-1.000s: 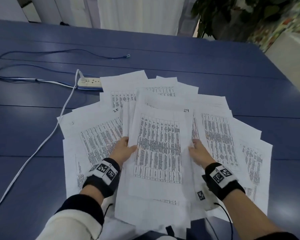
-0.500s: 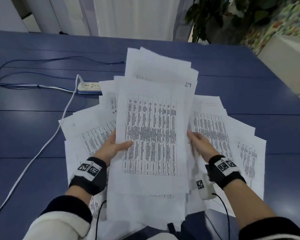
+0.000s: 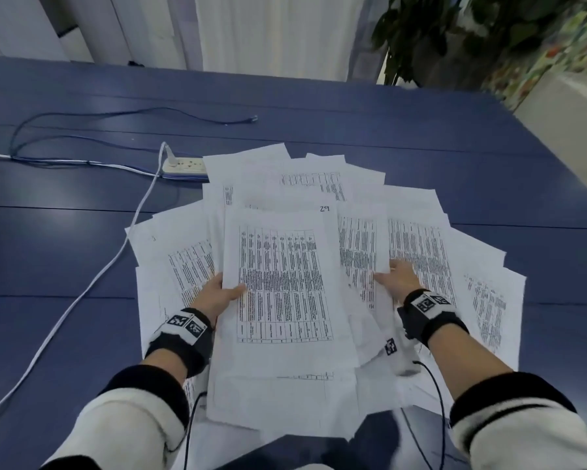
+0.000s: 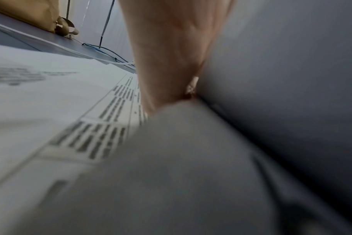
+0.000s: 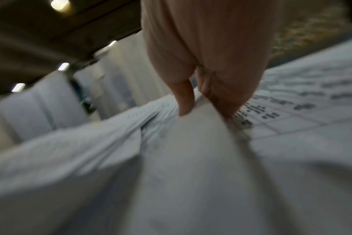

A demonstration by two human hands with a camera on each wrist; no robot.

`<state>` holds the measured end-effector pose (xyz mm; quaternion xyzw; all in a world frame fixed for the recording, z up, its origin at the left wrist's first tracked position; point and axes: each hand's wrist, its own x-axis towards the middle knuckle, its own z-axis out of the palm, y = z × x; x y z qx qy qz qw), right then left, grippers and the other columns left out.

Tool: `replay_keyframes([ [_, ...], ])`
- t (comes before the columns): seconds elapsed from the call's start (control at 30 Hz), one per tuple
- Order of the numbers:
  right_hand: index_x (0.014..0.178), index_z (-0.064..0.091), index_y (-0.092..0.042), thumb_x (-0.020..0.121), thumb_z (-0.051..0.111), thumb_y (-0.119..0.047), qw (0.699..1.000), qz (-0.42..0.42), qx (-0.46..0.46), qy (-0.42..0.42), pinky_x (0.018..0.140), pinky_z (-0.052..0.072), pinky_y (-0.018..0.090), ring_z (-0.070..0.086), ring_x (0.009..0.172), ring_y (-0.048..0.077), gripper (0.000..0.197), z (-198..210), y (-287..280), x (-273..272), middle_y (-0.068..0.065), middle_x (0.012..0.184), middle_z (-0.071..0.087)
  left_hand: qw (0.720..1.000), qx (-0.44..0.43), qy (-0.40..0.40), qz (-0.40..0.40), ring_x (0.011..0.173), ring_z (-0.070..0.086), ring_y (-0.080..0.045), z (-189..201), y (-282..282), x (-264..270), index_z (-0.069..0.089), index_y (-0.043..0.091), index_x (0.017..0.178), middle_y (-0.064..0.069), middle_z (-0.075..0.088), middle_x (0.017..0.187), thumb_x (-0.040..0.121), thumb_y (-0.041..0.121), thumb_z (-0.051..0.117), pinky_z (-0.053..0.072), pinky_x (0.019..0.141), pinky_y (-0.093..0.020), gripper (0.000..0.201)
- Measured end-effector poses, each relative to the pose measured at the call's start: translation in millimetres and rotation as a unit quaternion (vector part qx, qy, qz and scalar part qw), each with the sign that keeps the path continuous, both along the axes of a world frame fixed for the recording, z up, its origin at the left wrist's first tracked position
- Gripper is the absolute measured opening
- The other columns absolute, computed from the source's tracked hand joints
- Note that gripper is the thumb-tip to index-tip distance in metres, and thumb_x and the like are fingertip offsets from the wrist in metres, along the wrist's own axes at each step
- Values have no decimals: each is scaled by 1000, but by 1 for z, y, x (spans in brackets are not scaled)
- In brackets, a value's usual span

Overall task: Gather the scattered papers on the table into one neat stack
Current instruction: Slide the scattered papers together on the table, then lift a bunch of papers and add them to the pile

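Left hand (image 3: 217,295): thumb lies over the left edge of the top bundle (image 3: 281,283), fingers hidden under it, so it pinches that bundle. The left wrist view confirms skin against paper, little else.

Right hand (image 3: 399,278): at 3 o'clock of the bundle, fingers reach forward, fairly straight, onto the fanned sheets (image 3: 417,245). The blurred right wrist view suggests thumb and fingers nip a raised sheet edge, but I cannot tell for sure.

Papers: one loose fan on the blue table (image 3: 64,252), centred before the person, spreading from 9 o'clock round through 12 to 3. The bundle sits on top in the middle.

Handling, as I judge it: thin printed sheets, light and limp, slick on one another. They will droop if held by one corner and slide out of a weak grip. Best taken at the long side edges, one hand each side, then tapped square.

Orientation: the bundle's long axis runs 6 to 12, top edge with the "29" mark at 12. Sheets on the left lean toward 11, those on the right toward 1 and 2.

Power strip (image 3: 185,165) and its white cable (image 3: 115,256) lie at 10 o'clock, just beside the fan's far left corner.
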<state>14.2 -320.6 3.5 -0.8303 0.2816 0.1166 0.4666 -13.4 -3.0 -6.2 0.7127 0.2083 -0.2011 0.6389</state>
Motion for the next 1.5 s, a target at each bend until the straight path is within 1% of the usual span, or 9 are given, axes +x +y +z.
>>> replay_keyframes([
  [0.1,109,59,3,88,55,2,998,64,-7,-2,57,46,22,60,78,23,22,5,10,-3,17,103,63,1000,-9,5,-15,115,53,-30,3,-2,5,45,5,131,-17,54,131,89,10,57,37,106,-51,43],
  [0.27,83,59,-5,93,42,-2,992,112,23,44,70,47,27,59,81,23,20,6,37,3,9,85,62,999,9,-12,-47,112,49,-21,8,-10,14,41,10,136,-4,53,124,87,19,61,33,108,-45,53],
  [0.37,118,54,6,101,36,-19,990,65,120,48,81,50,33,61,96,30,36,10,46,4,12,104,62,998,20,-17,-61,123,49,-27,7,-16,16,39,11,137,-8,53,132,82,17,67,31,110,-48,62],
  [0.53,147,19,-4,95,25,-55,987,96,114,65,115,18,41,22,142,27,73,17,47,1,11,155,21,998,14,-39,-54,122,48,-29,9,-23,18,35,11,139,-10,52,131,83,6,63,32,108,-48,63],
  [0.8,143,27,-4,92,54,-31,976,38,212,-36,98,35,26,43,124,19,64,25,35,-10,2,138,43,990,-85,-75,-87,114,56,-27,42,-6,19,41,7,133,-12,59,124,84,2,60,38,106,-44,53],
  [0.93,129,48,-3,87,60,-6,957,53,279,-57,62,55,23,69,81,14,44,37,33,-19,6,109,66,985,-56,-138,-91,120,53,-21,55,-3,14,34,19,139,-2,54,132,80,4,66,34,109,-47,68],
  [1.13,103,61,-14,73,72,-2,943,51,249,-217,86,53,37,68,90,21,34,82,32,-21,11,109,69,961,-58,-270,-10,115,41,-3,88,-19,11,18,19,146,15,38,126,81,-4,63,36,82,2,83],
  [1.3,90,64,-17,71,73,2,913,73,212,-342,77,57,26,71,80,10,29,139,25,-21,-9,81,75,922,-121,-366,22,86,69,-8,134,-16,17,53,19,109,3,70,98,72,-7,70,56,82,-30,49],
  [1.5,94,66,-13,67,74,-4,900,108,198,-372,78,57,28,71,83,12,30,164,20,-20,-5,86,75,920,-111,-375,-31,79,67,-6,164,-9,28,59,19,95,10,72,82,59,14,81,56,81,-32,42],
])
